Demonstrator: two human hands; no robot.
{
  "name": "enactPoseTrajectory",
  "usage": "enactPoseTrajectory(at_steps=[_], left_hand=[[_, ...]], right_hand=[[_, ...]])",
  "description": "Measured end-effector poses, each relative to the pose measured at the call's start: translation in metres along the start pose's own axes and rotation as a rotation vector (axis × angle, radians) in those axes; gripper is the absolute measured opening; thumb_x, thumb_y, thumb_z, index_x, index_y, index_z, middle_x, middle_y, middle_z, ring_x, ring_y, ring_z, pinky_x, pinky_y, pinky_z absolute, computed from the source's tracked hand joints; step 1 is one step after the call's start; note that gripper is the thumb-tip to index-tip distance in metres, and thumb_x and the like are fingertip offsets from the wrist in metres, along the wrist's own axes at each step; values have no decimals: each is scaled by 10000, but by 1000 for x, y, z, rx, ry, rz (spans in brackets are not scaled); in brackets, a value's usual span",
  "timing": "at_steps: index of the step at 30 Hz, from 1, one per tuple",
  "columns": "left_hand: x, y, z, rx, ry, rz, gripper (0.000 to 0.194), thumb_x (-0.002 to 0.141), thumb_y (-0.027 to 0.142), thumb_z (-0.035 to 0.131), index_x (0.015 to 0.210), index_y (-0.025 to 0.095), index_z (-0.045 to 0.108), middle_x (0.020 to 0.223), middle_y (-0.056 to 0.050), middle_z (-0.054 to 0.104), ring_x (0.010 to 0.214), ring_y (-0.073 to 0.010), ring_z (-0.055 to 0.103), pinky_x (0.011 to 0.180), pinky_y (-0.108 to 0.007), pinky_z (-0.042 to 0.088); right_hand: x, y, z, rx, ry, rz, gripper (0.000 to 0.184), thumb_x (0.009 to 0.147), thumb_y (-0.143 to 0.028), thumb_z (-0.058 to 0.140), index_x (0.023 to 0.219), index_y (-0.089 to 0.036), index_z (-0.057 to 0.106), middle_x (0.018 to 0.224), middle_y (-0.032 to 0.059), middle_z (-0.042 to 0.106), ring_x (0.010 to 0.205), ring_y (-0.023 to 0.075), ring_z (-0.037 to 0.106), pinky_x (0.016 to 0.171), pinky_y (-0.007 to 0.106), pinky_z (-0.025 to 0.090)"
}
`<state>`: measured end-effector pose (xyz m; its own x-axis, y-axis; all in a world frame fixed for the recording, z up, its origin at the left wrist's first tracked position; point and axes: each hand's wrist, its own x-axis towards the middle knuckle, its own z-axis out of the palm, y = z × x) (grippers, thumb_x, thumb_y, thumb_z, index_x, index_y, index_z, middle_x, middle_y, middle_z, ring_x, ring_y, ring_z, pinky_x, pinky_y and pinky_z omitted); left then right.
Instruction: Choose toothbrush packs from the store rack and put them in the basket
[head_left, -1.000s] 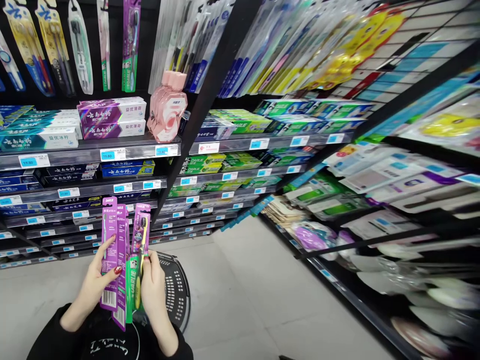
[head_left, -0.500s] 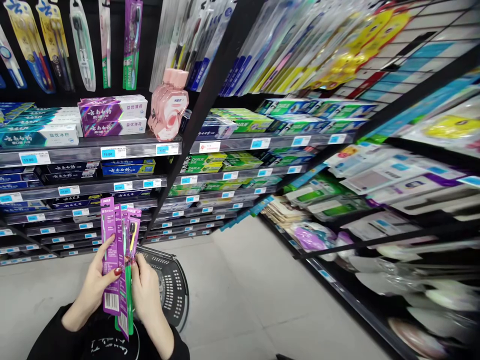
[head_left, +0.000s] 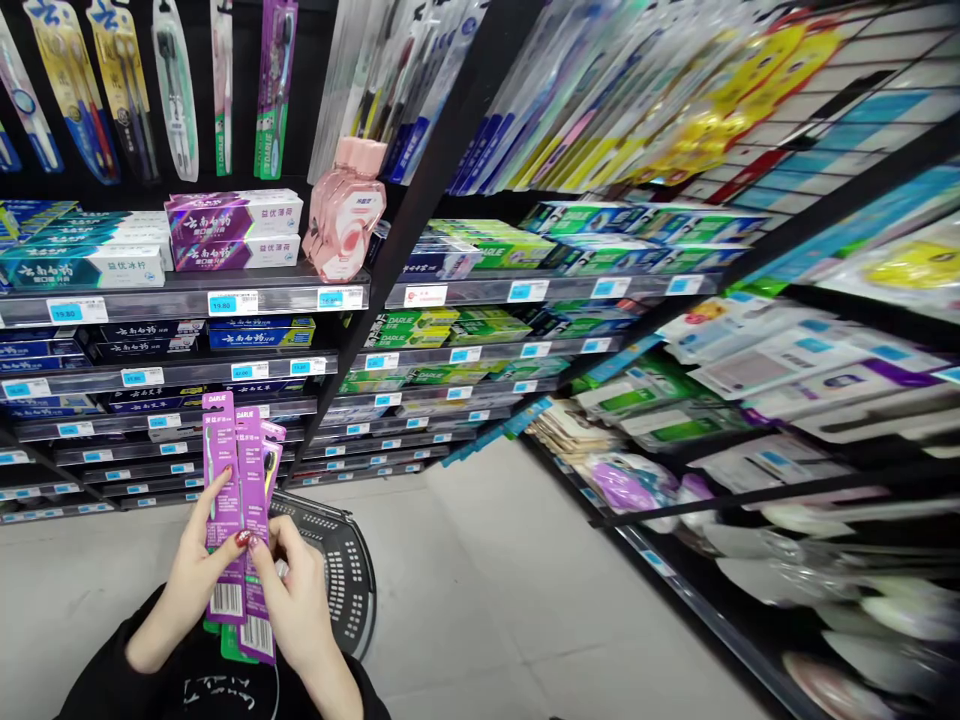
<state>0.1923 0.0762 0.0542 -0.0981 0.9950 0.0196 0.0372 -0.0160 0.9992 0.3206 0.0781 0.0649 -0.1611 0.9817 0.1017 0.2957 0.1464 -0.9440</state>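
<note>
Near, low left, the left hand (head_left: pixel 196 575) and right hand (head_left: pixel 296 590) both grip purple toothbrush packs (head_left: pixel 238 500), held upright. They look light, stiff and slick; lower edges give the surest hold. Behind them a basket (head_left: pixel 345 570) sits on the floor; shelves (head_left: pixel 187 300) stand farther off.

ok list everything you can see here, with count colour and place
toothbrush packs: about three, purple, held upright in both hands
basket: one, black, on the floor behind the hands
hanging toothbrushes: many, mixed colours, top hooks
toothpaste boxes: many, purple, teal, green, on shelves
mouthwash bottles: a few, pink, top shelf
price tags: many, blue and white, shelf edges
flat packets: many, mixed colours, right rack
left hand: one, grips the packs
right hand: one, grips the packs
</note>
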Motion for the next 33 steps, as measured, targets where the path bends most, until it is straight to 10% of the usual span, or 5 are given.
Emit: enactPoseTrajectory(at_steps=[14, 22, 26, 33], left_hand=[[1, 3, -8, -19, 156, -3, 580, 738, 306, 619, 1271, 244, 398, 1057, -47, 635, 1080, -252, 539, 977, -389, 383], [2, 8, -9, -176, 144, -74, 583, 700, 307, 643, 1232, 228, 416, 885, -26, 675, 890, -235, 626, 858, -380, 479], [1, 7, -10, -157, 112, -37, 615, 697, 288, 659, 1253, 235, 402, 859, -21, 679, 847, -226, 637, 862, -370, 470], [-1, 7, -4, -220, 108, -84, 679, 701, 287, 663, 1305, 297, 353, 1300, -55, 483, 1121, -263, 506, 933, -333, 427]], right_hand=[[-3, 21, 1, 449, 307, 143, 278, 813, -380, 456, 1045, -227, 452, 883, 46, 582, 712, 193, 584, 578, 294, 456], [15, 28, -27, 859, 136, 148, 201, 761, -349, 499, 894, -264, 375, 803, -22, 573, 472, 94, 474, 449, 235, 384], [20, 36, -22, 813, 135, 217, 222, 811, -394, 476, 965, -267, 379, 725, -35, 567, 424, 81, 449, 416, 213, 355], [12, 28, 1, 437, 288, 219, 380, 769, -328, 574, 1103, -186, 461, 975, 74, 620, 866, 213, 596, 787, 352, 462]])
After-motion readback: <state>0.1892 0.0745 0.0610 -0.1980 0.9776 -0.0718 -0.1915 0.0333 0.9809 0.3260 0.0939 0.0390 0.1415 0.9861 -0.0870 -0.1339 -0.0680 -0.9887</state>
